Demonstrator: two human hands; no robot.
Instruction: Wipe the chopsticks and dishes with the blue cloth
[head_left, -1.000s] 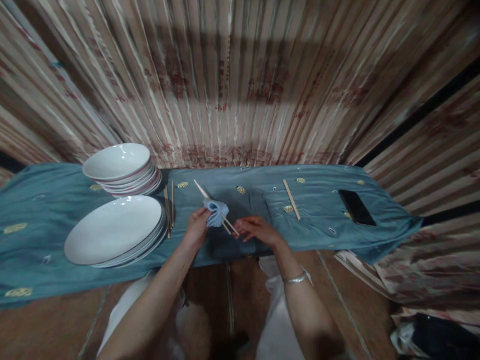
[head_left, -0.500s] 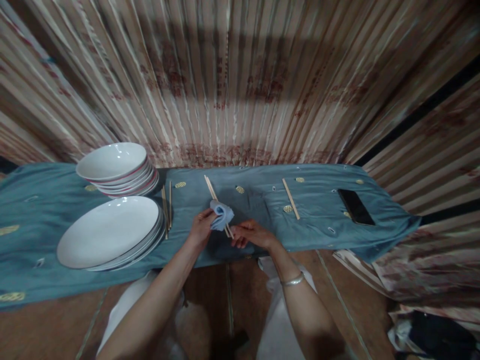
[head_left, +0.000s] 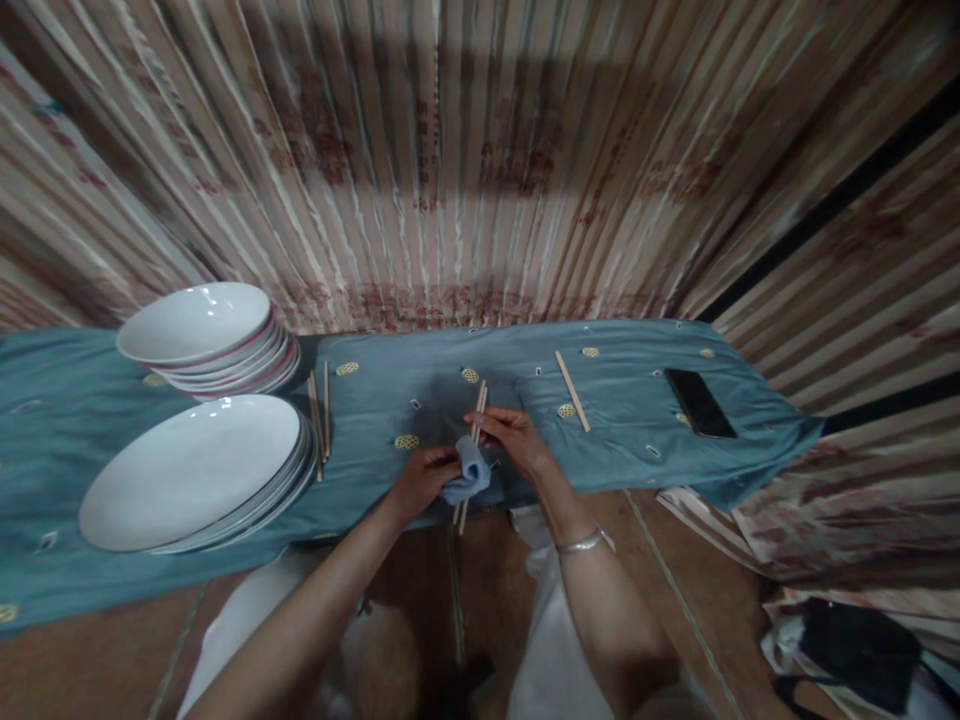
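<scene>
A light blue cloth (head_left: 471, 470) is wrapped round a pair of wooden chopsticks (head_left: 480, 405) near the front edge of the table. My left hand (head_left: 429, 482) is closed on the cloth from the left side. Higher up, the fingers of my right hand (head_left: 511, 432) pinch the chopsticks close to their upper ends. The lower ends poke out beneath the cloth. To the left lie other chopsticks (head_left: 318, 425) beside the dishes, and another pair of chopsticks (head_left: 573, 391) rests on the right.
A stack of white bowls (head_left: 202, 325) stands at the back left, with a stack of oval white plates (head_left: 195, 470) in front. On the right lies a black phone (head_left: 699, 403). A teal patterned cloth (head_left: 390, 400) covers the table; a pleated curtain (head_left: 450, 200) hangs behind.
The held chopsticks have swung to slant the other way. My right hand has moved from their lower end to their upper end. The cloth has shifted right and towards me.
</scene>
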